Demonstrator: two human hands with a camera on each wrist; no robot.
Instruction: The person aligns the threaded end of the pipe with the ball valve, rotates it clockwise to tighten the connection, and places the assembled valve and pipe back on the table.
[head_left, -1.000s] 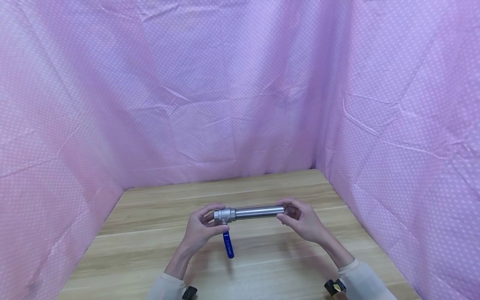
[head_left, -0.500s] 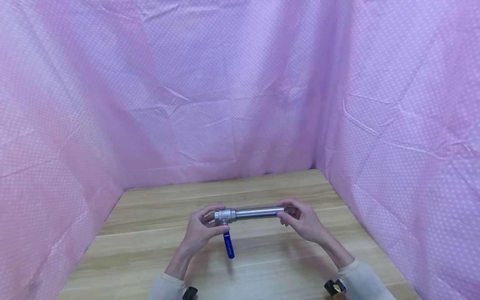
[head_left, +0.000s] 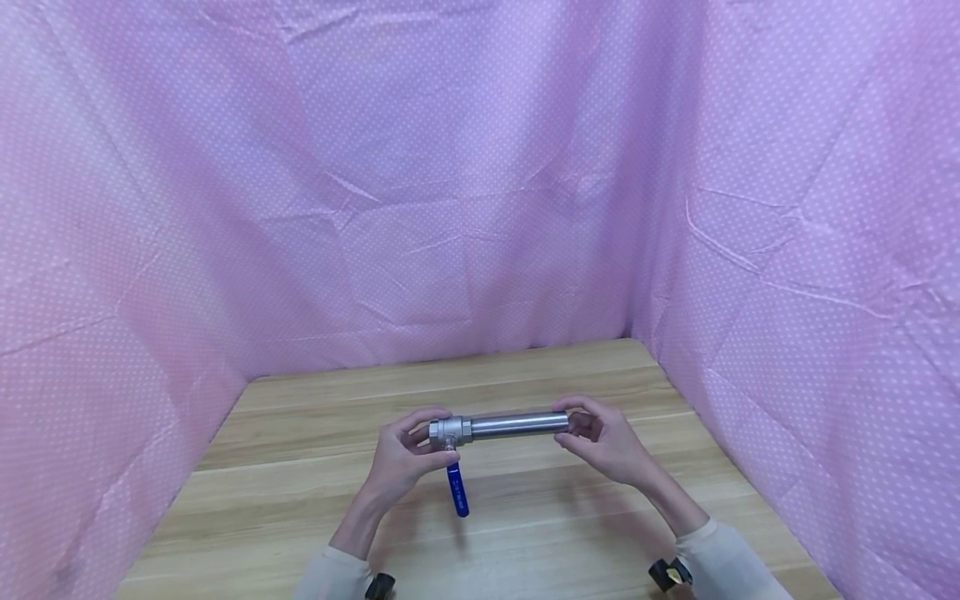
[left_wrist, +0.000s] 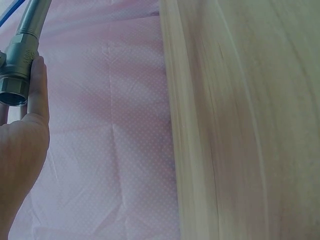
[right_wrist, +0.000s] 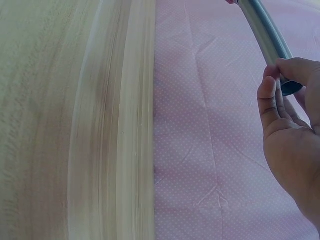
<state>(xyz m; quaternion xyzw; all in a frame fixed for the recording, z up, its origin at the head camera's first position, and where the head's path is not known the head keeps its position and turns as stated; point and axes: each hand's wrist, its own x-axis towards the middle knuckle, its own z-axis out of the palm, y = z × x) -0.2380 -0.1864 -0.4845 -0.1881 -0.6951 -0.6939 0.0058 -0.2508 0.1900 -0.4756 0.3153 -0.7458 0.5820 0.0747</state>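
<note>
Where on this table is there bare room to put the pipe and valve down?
The wooden table is bare between the left hand and the pink cloth wall, behind the metal pipe up to the back cloth, and right of the right hand. The only crowded spot is the middle, where both hands hold the pipe and the valve's blue handle hangs.

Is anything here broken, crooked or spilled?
Nothing stands out. The left hand grips the valve and the right hand pinches the far end of the steel pipe, held level above the wooden table. The blue lever hangs down, intact.
</note>
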